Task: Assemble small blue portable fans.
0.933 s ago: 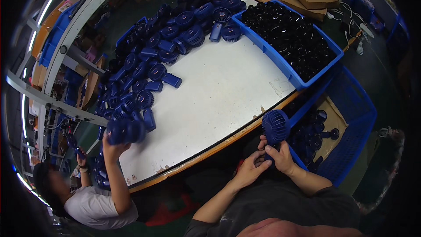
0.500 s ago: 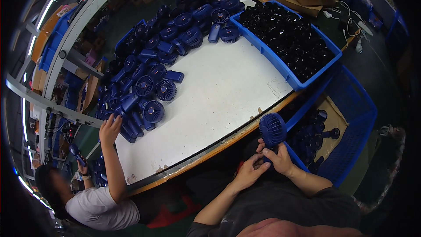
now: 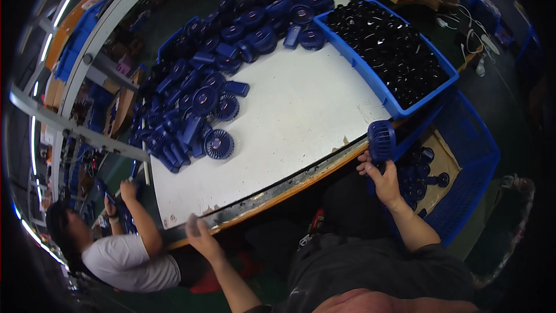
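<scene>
Editor: Who holds what at the table?

Photographer: Off the right end of the table's near edge, a worker's right hand clasps a blue fan, thumb and fingers closed on its handle. The ribbed head stands just beyond the grip; the handle is mostly hidden inside it.

Editor: And the other hand?

Photographer: The left hand, a blur near the left end of the table's near edge, well apart from the fan. Whether its fingers are spread or together, I cannot tell.

Editor: What fills the scene?

Photographer: A pile of blue fans crowds the table's far and left sides. On the table's right side sits a blue tray heaped with black parts. Right of the table, lower down, a blue basket holds dark blue pieces on cardboard.

Editor: Anyone else?

Photographer: A co-worker in a pale shirt, at the table's left end.
</scene>
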`<state>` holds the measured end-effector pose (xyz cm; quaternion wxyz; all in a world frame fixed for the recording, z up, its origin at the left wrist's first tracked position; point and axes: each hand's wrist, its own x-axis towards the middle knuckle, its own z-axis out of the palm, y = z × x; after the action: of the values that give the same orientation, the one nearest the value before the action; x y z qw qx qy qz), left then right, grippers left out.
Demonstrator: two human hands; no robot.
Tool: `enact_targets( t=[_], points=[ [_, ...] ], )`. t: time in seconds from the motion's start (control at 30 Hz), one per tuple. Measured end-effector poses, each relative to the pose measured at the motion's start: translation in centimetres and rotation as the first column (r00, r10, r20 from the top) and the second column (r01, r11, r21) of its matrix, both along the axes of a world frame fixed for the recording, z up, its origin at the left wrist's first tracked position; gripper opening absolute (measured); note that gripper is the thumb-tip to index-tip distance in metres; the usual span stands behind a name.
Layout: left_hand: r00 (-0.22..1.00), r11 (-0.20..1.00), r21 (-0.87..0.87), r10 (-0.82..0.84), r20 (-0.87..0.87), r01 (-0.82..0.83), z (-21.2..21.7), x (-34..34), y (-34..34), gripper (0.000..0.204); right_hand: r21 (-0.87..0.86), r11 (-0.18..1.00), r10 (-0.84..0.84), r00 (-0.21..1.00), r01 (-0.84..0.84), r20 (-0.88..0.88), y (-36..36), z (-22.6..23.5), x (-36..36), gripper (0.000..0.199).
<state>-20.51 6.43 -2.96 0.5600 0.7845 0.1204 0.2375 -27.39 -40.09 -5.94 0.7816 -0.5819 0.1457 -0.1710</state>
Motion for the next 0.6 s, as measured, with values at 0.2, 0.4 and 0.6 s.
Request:
enact_targets(
  t=[0.2,0.4,0.6],
  points=[
    [0.968,0.958,0.151,0.251,-0.029,-0.244,-3.0,6.9,14.3,0.054,-0.094,0.994,-0.055,0.998,0.051,-0.037,-0.2,-0.8,1.3,0.033],
    [0.923,0.896,0.415,0.281,-0.263,-0.155,-3.8,11.5,24.4,0.057,-0.147,0.989,-0.005,0.999,-0.001,-0.042,0.2,-0.1,1.8,0.032],
    [0.834,0.801,0.597,0.300,-0.463,0.043,-1.7,16.2,25.5,0.074,-0.163,0.986,0.011,0.995,-0.027,-0.094,0.1,0.7,2.9,0.034]
  ],
)
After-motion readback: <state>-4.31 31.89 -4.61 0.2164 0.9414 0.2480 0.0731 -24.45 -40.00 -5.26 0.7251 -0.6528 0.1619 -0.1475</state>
